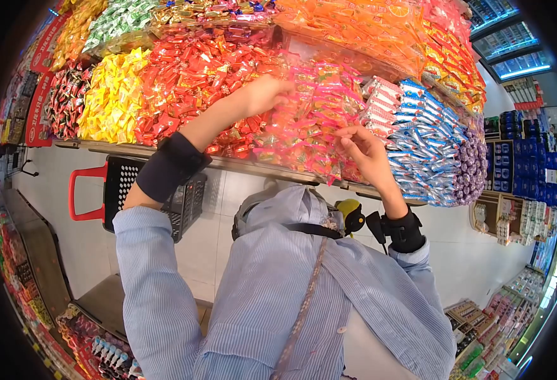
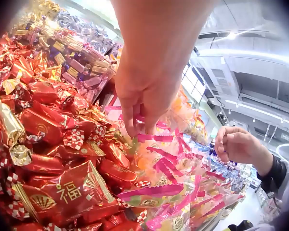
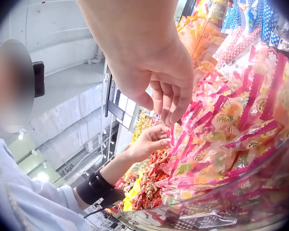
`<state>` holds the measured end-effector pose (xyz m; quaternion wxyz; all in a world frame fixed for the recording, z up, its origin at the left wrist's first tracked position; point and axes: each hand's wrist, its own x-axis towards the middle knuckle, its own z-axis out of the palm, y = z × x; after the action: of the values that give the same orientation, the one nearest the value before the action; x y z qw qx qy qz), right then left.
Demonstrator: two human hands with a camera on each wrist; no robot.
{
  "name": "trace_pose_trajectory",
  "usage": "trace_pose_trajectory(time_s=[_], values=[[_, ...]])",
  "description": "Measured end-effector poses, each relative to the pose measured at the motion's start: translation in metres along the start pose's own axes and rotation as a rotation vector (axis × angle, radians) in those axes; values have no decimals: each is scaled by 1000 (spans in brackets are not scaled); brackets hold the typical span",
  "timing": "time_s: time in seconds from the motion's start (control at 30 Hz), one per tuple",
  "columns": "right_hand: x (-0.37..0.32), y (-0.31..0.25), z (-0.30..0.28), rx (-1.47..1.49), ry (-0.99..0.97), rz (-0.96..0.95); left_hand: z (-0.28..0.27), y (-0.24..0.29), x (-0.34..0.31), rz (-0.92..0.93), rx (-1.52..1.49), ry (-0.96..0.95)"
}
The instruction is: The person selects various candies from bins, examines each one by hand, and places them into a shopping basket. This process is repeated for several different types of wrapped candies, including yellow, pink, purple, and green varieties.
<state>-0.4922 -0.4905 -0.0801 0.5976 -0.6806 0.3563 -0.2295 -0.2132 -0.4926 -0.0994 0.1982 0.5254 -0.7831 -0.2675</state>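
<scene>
Pink-edged packets [image 1: 319,117] are lying upper centre by your half-bent left hand [image 1: 266,95], hold unclear; your loosely curled right hand [image 1: 372,154] is hovering, seemingly empty; pinching crimped ends [image 2: 156,191] is likely working best

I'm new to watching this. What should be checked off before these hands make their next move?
1. Left hand at the pink-edged candy packets: ok, its fingertips are down among them.
2. Packet securely gripped by the left hand: cannot tell, the packets crowd its fingertips.
3. Right hand free: ok, loosely curled, with no packet visible in it.
4. Hands clear of each other: ok, the head view shows a gap between them.
5. Shopping basket directly below both hands: not ok, it sits off to the left, partly behind the left arm.
</scene>
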Motion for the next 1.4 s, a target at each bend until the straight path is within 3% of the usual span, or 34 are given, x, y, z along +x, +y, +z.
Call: trace_pose_trajectory(time_s=[0.3, 0.4, 0.5, 0.6, 0.7, 0.93, 1.4], values=[[1, -1, 1, -10, 0, -5, 20, 7, -1, -101, 34, -18], [1, -3, 2, -2, -5, -7, 19, 6, -2, -79, 18, -31], [2, -3, 2, 18, -10, -8, 26, -2, -3, 103, 183, 162], [0, -5, -2, 4, -4, 6, -7, 4, 10, -99, 28, 93], [-1, -2, -4, 10, -3, 4, -30, -4, 19, -182, 201, 243], [-3, 2, -5, 4, 11, -26, -16, -41, 30, -41, 171, 3], [-2, 3, -4, 9, -1, -23, -38, -36, 11, -136, 625, 114]])
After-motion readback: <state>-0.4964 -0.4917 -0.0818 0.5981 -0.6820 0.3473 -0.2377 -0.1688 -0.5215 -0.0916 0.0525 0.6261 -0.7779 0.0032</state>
